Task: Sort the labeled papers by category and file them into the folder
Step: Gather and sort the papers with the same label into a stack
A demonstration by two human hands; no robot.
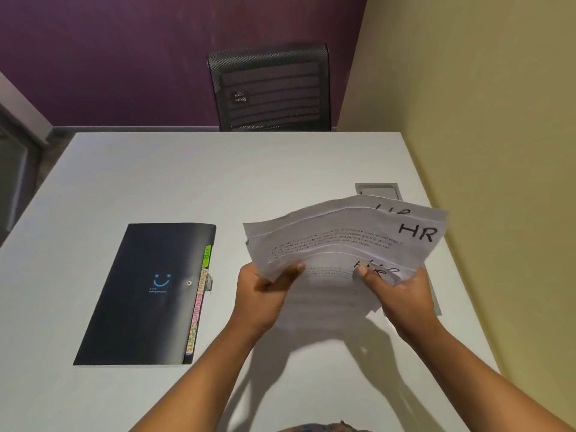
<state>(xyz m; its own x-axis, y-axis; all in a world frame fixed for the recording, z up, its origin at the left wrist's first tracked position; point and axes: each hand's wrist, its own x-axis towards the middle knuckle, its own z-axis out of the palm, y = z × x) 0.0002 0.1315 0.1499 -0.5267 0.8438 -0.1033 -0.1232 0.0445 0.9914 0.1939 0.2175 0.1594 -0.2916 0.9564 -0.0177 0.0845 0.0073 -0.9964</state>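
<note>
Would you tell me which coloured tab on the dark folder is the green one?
The HR tab, farthest from the person along the folder's edge; the other tabs nearer them are peach or pink.

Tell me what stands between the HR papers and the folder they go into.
Nothing lies on the table between the papers, gripped by the left hand and right hand, and the folder. But the folder lies closed.

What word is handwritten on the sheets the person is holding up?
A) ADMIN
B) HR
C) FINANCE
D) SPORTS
B: the sheets, fanned out between the left hand and the right hand, show HR in black marker near their corners.
</note>
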